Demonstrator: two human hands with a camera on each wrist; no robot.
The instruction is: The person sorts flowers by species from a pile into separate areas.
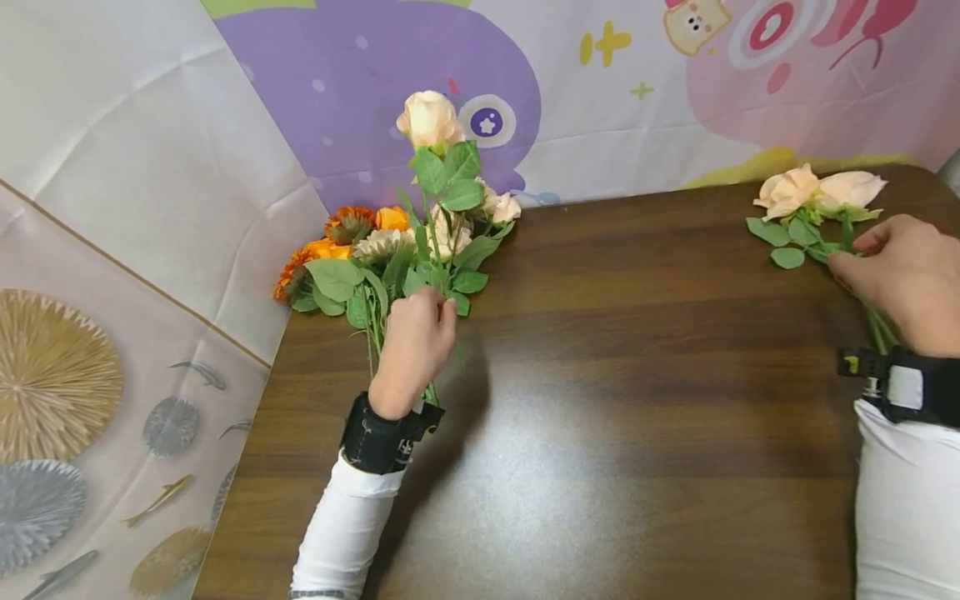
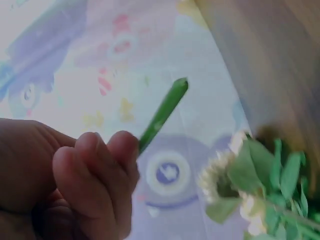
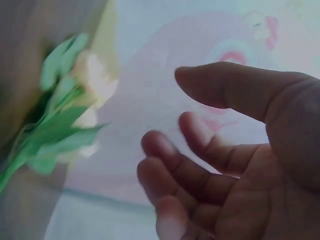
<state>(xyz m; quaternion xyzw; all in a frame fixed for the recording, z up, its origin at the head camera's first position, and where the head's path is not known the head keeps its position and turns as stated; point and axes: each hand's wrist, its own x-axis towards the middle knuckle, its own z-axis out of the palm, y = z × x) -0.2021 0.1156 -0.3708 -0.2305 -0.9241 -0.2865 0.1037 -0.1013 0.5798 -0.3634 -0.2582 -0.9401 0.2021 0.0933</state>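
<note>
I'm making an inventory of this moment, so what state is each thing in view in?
Left hand: gripping a stem
Pale rose: held up by that stem
Right hand: fingers apart, holding nothing
Two peach roses at right: lying on the table
Orange and cream flowers at left: bunched together, lying down

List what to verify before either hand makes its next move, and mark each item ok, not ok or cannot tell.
1. Left hand has a grip on a green stem: ok.
2. Stem end free: ok, it pokes out of the left hand, touching nothing in the left wrist view.
3. Raised pale rose upright: ok, bloom at the top.
4. Raised pale rose clear of the flower bunch: cannot tell, its leaves overlap the bunch in the head view.
5. Right hand gripping a flower: not ok, it is open beside the two pale roses.
</note>
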